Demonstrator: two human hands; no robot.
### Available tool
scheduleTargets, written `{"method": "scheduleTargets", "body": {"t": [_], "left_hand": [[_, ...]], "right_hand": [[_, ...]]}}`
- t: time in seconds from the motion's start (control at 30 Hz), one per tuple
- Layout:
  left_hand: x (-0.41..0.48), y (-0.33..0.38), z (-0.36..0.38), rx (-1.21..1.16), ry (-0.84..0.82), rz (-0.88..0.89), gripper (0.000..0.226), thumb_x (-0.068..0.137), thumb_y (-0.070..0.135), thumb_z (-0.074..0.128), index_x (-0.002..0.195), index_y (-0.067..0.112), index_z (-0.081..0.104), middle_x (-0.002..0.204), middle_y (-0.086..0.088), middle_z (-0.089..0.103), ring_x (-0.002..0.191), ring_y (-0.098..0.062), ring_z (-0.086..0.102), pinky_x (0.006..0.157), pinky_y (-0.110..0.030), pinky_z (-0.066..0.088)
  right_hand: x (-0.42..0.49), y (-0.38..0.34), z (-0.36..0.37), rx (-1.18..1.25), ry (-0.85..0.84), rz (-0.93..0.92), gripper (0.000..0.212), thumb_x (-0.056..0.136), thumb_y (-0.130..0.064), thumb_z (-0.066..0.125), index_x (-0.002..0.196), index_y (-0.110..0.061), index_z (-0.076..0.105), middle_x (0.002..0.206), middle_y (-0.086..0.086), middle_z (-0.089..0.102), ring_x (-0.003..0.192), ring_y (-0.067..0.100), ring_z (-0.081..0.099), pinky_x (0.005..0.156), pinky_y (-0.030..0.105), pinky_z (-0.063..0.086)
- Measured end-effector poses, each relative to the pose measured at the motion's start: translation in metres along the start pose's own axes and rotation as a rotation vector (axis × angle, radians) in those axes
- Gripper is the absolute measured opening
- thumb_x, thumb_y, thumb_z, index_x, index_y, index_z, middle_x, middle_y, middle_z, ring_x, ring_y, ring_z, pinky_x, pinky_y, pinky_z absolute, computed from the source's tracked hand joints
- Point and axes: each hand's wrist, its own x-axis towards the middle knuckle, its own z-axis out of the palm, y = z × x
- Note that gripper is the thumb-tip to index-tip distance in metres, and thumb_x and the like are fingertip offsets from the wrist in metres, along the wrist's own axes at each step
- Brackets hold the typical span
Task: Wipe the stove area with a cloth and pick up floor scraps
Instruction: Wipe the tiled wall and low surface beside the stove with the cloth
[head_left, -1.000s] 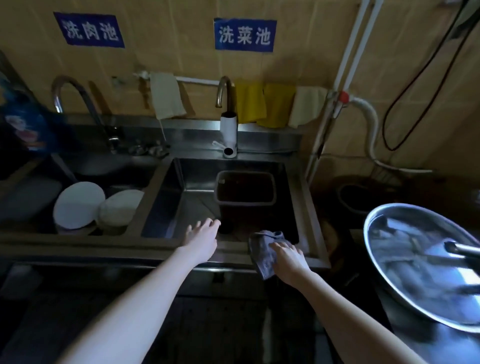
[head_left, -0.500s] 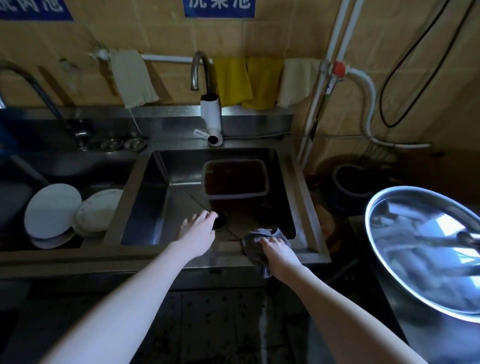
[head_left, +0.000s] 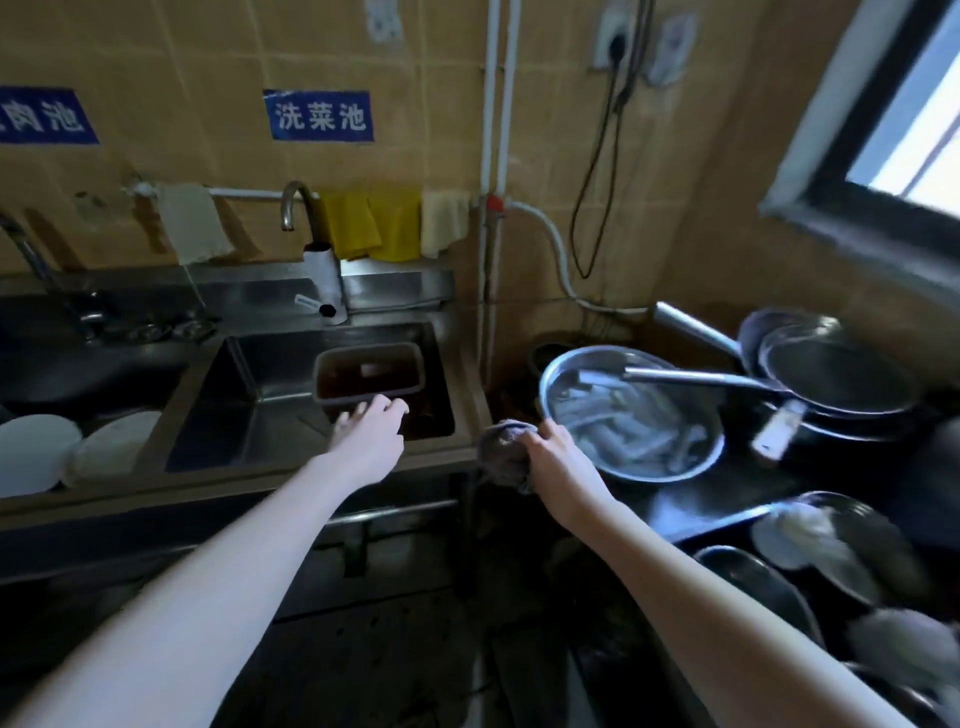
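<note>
My right hand (head_left: 553, 457) grips the bunched grey cloth (head_left: 506, 449) in the gap between the sink corner (head_left: 470, 415) and the steel basin (head_left: 631, 415) on the stove side. My left hand (head_left: 371, 426) hovers spread over the sink rim, empty. Risk: wiping rightward, the cloth catches the basin rim and slops its water, or knocks the ladle handle (head_left: 696, 376) lying across it.

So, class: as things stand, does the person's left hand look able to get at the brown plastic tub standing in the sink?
Probably yes. The left hand is open and empty, reaching over the sink's front edge, fingers just short of the brown tub. Nothing lies between them. The right hand holds the grey cloth off to the side.
</note>
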Motion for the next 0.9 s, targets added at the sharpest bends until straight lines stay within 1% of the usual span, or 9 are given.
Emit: {"method": "scheduleTargets", "body": {"t": [0.17,0.3,0.43,0.53,0.6,0.67,0.77,0.9], "left_hand": [[-0.031,0.097,-0.020,0.021,0.031,0.139,0.039,0.094,0.024,0.043,0.134,0.022,0.039,0.138,-0.004,0.041,0.126,-0.026,0.041,0.103,-0.040,0.033],[-0.047,0.182,-0.028,0.028,0.030,0.294,0.043,0.093,0.026,0.044,0.135,0.022,0.037,0.138,-0.005,0.042,0.127,-0.027,0.041,0.102,-0.042,0.034],[-0.064,0.268,-0.029,0.042,0.027,0.512,0.043,0.094,0.027,0.044,0.135,0.019,0.037,0.138,-0.006,0.042,0.128,-0.027,0.041,0.102,-0.043,0.035],[-0.077,0.337,-0.027,0.071,0.046,0.692,0.042,0.093,0.028,0.045,0.134,0.019,0.038,0.135,-0.007,0.043,0.124,-0.028,0.043,0.100,-0.043,0.036],[-0.087,0.379,-0.022,0.058,0.044,0.799,0.042,0.093,0.028,0.045,0.133,0.019,0.039,0.135,-0.006,0.045,0.124,-0.027,0.044,0.100,-0.043,0.036],[-0.096,0.413,-0.018,0.064,0.060,0.895,0.040,0.092,0.029,0.045,0.131,0.019,0.041,0.131,-0.006,0.047,0.121,-0.027,0.046,0.099,-0.042,0.038],[-0.115,0.455,-0.011,0.067,0.074,1.007,0.041,0.091,0.031,0.049,0.130,0.019,0.041,0.128,-0.005,0.047,0.117,-0.027,0.048,0.093,-0.041,0.041],[-0.150,0.505,-0.003,0.068,0.070,1.117,0.043,0.089,0.029,0.050,0.130,0.019,0.041,0.128,-0.004,0.047,0.118,-0.027,0.048,0.093,-0.041,0.041]], "right_hand": [[-0.093,0.054,-0.071,-0.078,0.076,0.129,0.035,0.079,0.000,0.054,0.113,-0.009,0.050,0.112,0.011,0.044,0.110,0.029,0.043,0.082,0.040,0.048],[-0.164,0.094,-0.114,-0.157,0.090,0.275,0.042,0.077,0.000,0.060,0.116,-0.009,0.047,0.116,0.011,0.043,0.112,0.028,0.042,0.083,0.040,0.050],[-0.229,0.123,-0.148,-0.230,0.103,0.431,0.040,0.079,-0.005,0.059,0.116,-0.010,0.047,0.116,0.009,0.043,0.112,0.026,0.043,0.084,0.036,0.049],[-0.274,0.140,-0.167,-0.227,0.153,0.569,0.041,0.072,-0.004,0.062,0.111,-0.009,0.048,0.114,0.009,0.043,0.111,0.026,0.042,0.081,0.037,0.050],[-0.303,0.148,-0.174,-0.215,0.196,0.684,0.041,0.073,-0.004,0.064,0.111,-0.010,0.048,0.114,0.008,0.043,0.111,0.026,0.043,0.084,0.036,0.049],[-0.331,0.155,-0.177,-0.243,0.224,0.783,0.041,0.076,-0.002,0.061,0.114,-0.010,0.047,0.117,0.008,0.043,0.112,0.024,0.043,0.088,0.033,0.048],[-0.374,0.163,-0.179,-0.273,0.276,0.909,0.038,0.083,0.004,0.048,0.118,-0.011,0.048,0.121,0.008,0.045,0.116,0.023,0.043,0.092,0.031,0.046],[-0.440,0.171,-0.185,-0.289,0.342,1.048,0.030,0.088,0.001,0.043,0.114,-0.012,0.049,0.117,0.007,0.046,0.114,0.023,0.045,0.088,0.033,0.050]]}}
